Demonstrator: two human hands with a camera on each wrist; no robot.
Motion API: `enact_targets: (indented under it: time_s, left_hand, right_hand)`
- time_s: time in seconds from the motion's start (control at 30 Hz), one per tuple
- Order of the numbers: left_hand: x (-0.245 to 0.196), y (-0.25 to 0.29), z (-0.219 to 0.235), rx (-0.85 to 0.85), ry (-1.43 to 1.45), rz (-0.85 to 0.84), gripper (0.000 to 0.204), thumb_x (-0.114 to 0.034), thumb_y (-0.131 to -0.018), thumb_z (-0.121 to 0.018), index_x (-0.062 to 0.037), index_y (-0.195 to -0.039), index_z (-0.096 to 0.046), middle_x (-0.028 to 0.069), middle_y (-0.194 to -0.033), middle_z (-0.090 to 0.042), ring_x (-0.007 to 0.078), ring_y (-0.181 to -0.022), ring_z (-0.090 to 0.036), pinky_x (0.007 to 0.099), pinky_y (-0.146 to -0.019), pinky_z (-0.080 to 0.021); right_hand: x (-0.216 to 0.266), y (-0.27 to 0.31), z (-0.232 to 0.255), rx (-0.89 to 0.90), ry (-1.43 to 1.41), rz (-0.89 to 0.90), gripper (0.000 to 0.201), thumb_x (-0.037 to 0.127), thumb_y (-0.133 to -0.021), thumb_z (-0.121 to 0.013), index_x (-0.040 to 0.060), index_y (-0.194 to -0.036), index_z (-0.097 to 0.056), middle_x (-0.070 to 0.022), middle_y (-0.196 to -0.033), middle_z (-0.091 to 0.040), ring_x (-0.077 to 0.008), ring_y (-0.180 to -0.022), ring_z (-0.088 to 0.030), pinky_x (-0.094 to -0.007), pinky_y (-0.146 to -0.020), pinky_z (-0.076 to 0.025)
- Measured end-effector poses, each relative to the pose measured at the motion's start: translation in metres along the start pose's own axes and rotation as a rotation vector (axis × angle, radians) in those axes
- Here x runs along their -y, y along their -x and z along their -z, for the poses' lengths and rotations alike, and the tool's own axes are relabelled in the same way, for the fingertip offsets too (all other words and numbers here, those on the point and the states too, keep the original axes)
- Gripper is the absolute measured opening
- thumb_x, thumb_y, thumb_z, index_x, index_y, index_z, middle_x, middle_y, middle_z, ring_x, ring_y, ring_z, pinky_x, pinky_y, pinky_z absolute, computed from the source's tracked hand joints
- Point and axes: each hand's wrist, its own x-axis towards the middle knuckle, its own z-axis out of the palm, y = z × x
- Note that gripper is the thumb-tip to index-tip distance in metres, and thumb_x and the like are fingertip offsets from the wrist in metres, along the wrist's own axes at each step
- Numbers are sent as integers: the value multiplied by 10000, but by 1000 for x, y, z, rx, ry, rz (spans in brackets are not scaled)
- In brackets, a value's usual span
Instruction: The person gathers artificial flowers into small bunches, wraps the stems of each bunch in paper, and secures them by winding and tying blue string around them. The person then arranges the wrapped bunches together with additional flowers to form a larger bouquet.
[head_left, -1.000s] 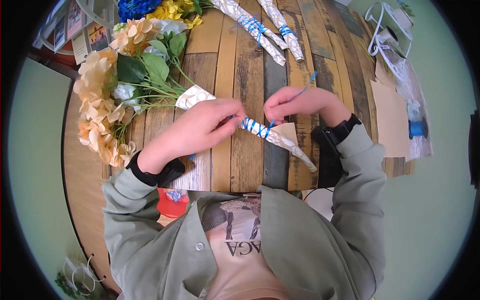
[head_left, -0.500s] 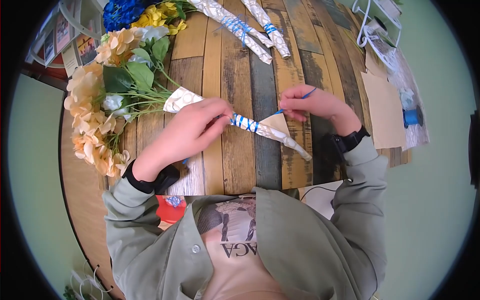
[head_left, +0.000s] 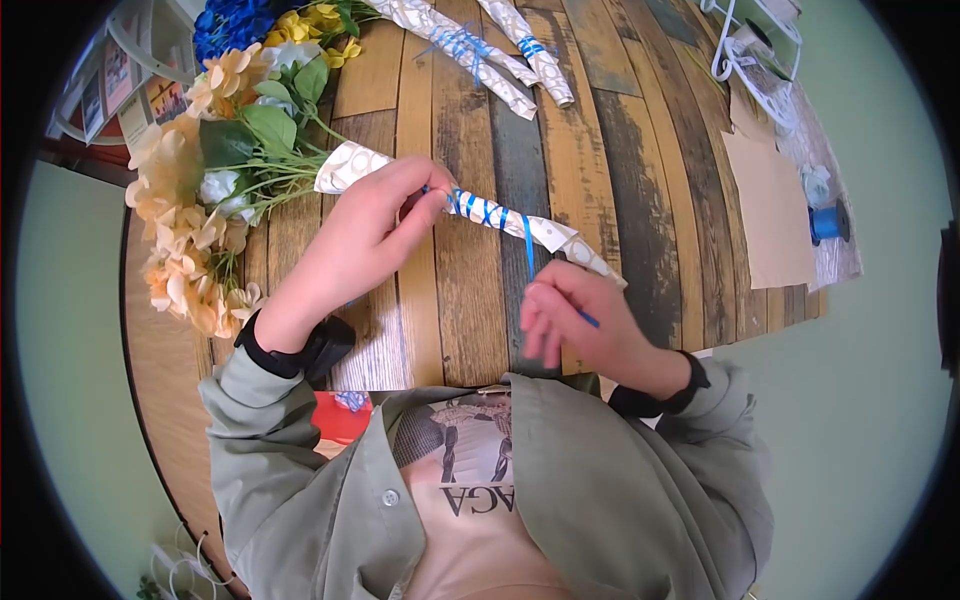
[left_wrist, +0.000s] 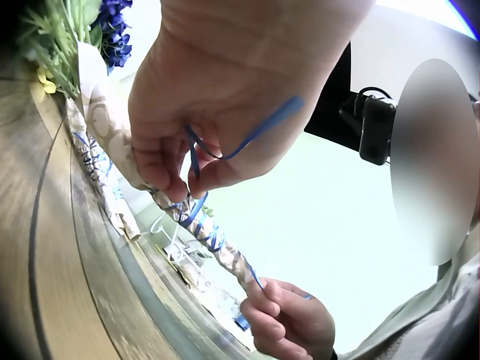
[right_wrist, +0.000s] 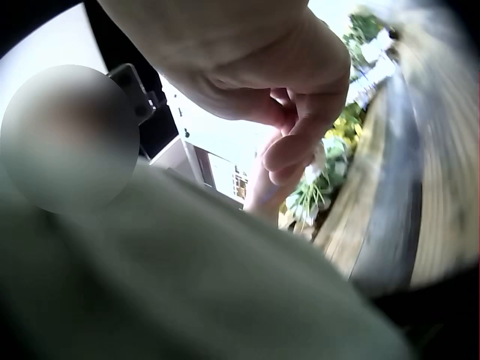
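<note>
A bouquet of peach and white flowers point(head_left: 165, 165) lies slantwise, its stems rolled in patterned white paper point(head_left: 340, 165). Blue ribbon point(head_left: 487, 211) crisscrosses the narrow part of the roll. My left hand point(head_left: 375, 215) grips the bouquet just above these turns; a loose ribbon end point(left_wrist: 274, 122) curls out from between its fingers in the left wrist view. A taut strand point(head_left: 529, 243) runs from the roll toward the body, to my right hand point(head_left: 580, 315), which pinches it with curled fingers. In the right wrist view the right hand point(right_wrist: 285, 90) hides the ribbon.
Two more paper-wrapped bundles point(head_left: 460, 48) tied with blue ribbon lie at the back, near blue flowers point(head_left: 230, 28) and yellow flowers point(head_left: 305, 22). At the right are brown paper point(head_left: 770, 215), a blue ribbon spool point(head_left: 829, 224) and a white metal stand point(head_left: 750, 55).
My right hand first drew the ribbon up beyond the roll, then brought it across and down to the near side. The left hand keeps its grip on the bouquet.
</note>
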Motion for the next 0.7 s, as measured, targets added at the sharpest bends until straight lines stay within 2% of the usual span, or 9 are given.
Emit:
enact_targets:
  time_s: [0.1, 0.17, 0.27, 0.33, 0.47, 0.53, 0.57, 0.63, 0.7]
  left_hand:
    - [-6, 10, -7, -67, -24, -85, 79, -56, -918, -493, 1, -955, -532, 40, -855, -552, 115, -789, -509, 249, -714, -418]
    - [-13, 18, -7, -52, -23, -68, 79, -56, -919, -492, 4, -953, -532, 40, -855, -550, 113, -795, -506, 248, -727, -416]
    - [-10, 29, -7, -32, -31, -39, 76, -55, -916, -495, 5, -945, -531, 42, -841, -544, 116, -787, -502, 251, -726, -413]
    - [-9, 29, -5, -18, -38, -26, 72, -56, -913, -499, 4, -939, -530, 45, -828, -541, 123, -774, -500, 254, -712, -411]
    - [-11, 28, -6, 34, -115, 5, 68, -57, -902, -507, 0, -930, -529, 60, -789, -534, 143, -735, -498, 268, -672, -405]
    - [-10, 27, -11, 2, -127, 14, 66, -57, -897, -509, -1, -927, -529, 63, -778, -532, 148, -723, -498, 272, -660, -402]
    - [-11, 26, -11, 15, -109, 20, 68, -61, -897, -507, -2, -921, -532, 68, -792, -545, 150, -738, -502, 271, -678, -409]
    - [-6, 23, -13, 30, -92, 34, 72, -66, -898, -505, -3, -915, -534, 72, -805, -557, 153, -753, -505, 270, -697, -416]
    - [3, 23, -16, 5, 21, -26, 68, -64, -892, -514, 0, -900, -534, 99, -946, -568, 160, -805, -521, 274, -748, -428]
  right_hand:
    - [-38, -10, -10, 99, -385, 88, 161, 145, -981, -397, 9, -933, -469, -96, -856, -569, -163, -677, -605, -275, -585, -498]
    - [-50, -22, 1, 129, -388, 89, 141, 143, -975, -427, 23, -924, -481, -87, -841, -571, -157, -683, -596, -270, -595, -493]
    - [-46, -49, 41, 339, -283, 300, 135, 141, -961, -468, 24, -908, -512, -61, -828, -576, -126, -690, -580, -245, -613, -479]
    - [-15, -56, 59, 358, 288, 238, 209, 217, -948, -514, 29, -872, -565, -20, -772, -588, -82, -727, -572, -219, -655, -469]
    - [15, -42, 52, 313, 240, 275, 182, 182, -923, -549, 20, -840, -564, -15, -722, -554, -114, -683, -546, -260, -633, -439]
    - [8, -29, 35, 31, 756, 829, 140, 145, -904, -546, 16, -848, -543, -70, -727, -514, -234, -671, -530, -334, -611, -418]
    - [5, -21, 29, 40, 753, 830, 140, 145, -904, -546, 16, -848, -543, -70, -727, -514, -234, -671, -530, -334, -611, -418]
    - [0, -11, 20, -70, 668, 524, 126, 127, -886, -544, 16, -838, -508, -125, -765, -485, -328, -699, -499, -389, -609, -397]
    - [0, -11, 20, -75, 775, 552, 142, 126, -886, -546, 26, -814, -475, -133, -769, -485, -330, -696, -504, -408, -595, -383]
